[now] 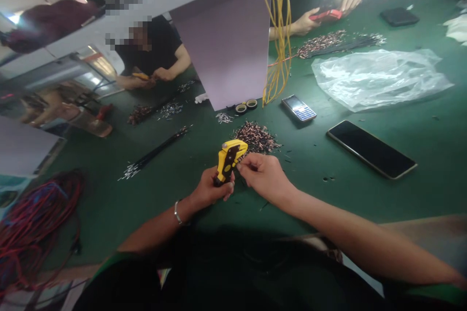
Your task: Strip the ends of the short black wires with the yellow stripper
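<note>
My left hand [214,185] is wrapped around a yellow and black wire stripper [230,156], its head tilted up and to the right. At the tool's right side, my right hand [265,175] is closed in a pinch. Whatever sits between those fingertips is too small or hidden to make out. Just beyond both hands lies a pile of short black wire pieces with copper ends [257,137]. A bundle of long black wires [156,150] rests on the green table to the left, with pale tips at its near end.
A keypad phone [298,109], a smartphone [372,148] and a clear plastic bag [379,80] lie to the right. Two tape rolls [246,106] sit by a pale upright panel [226,48]. Yellow cables [279,34] hang beside it. Red cable coils [40,223] are left. Co-workers sit across.
</note>
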{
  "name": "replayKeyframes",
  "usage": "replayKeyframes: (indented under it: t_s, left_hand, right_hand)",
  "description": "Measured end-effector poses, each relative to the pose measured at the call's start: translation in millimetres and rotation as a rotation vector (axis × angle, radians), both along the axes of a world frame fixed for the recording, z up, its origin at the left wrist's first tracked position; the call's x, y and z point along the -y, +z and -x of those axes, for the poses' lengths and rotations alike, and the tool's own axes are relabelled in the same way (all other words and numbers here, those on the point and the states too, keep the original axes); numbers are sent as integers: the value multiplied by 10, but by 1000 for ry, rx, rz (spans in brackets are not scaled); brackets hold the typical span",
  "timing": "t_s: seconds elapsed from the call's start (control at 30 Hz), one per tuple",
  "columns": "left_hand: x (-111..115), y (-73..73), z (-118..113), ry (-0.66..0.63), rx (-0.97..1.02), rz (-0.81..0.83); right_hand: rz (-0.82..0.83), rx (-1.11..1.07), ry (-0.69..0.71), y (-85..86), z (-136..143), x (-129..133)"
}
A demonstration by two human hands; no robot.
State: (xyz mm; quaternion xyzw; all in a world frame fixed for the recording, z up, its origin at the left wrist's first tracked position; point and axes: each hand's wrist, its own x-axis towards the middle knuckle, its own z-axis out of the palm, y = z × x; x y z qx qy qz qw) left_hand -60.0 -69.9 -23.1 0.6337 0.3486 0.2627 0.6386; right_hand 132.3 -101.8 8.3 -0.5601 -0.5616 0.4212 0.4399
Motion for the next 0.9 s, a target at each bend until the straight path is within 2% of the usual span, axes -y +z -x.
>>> replayKeyframes:
  t_s: [0.17,0.3,0.6,0.9]
  left_hand:
    - [-39,-3,-9,24,96,164]
    - [-71,10,-17,57,166,219]
    - [-83,40,-20,36,170,169]
    - [-83,-61,46,104,-50,-1]
  right_hand:
    - [39,-103,16,-19,-32,-40]
    - [73,-163,42,2,-74,-55]
    - [-34,-60,32,7,-83,-25]
    - [-75,26,31,37,-79,7]
